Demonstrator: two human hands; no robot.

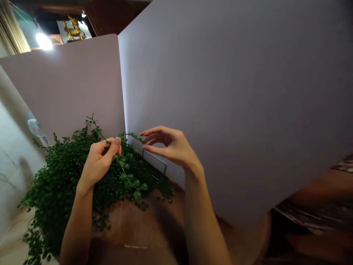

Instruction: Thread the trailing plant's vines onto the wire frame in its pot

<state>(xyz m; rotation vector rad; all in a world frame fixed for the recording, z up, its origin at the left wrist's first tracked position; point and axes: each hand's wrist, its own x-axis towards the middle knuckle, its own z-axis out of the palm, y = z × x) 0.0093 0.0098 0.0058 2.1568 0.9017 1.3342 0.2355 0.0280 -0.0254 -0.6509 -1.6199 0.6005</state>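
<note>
A large heap of trailing green vine (63, 173) with small round leaves covers the left of the wooden table. My left hand (100, 158) is closed in a pinch on a vine stem (99, 130), thumb against fingers, and leafy strands hang below it. To its right, my right hand (168, 145) is raised with thumb and fingers apart. The tip of a thin strand (134, 135) reaches its fingertips; whether they touch it I cannot tell.
Two pale upright panels (220, 92) meet in a corner behind the vines. A thin wire frame (154, 158) stands by the panel's foot. The round wooden table (132, 221) lies in front. Another person's blurred arm (322, 187) shows at right. Beyond are a bright lamp (44, 41) and golden figurine (74, 29).
</note>
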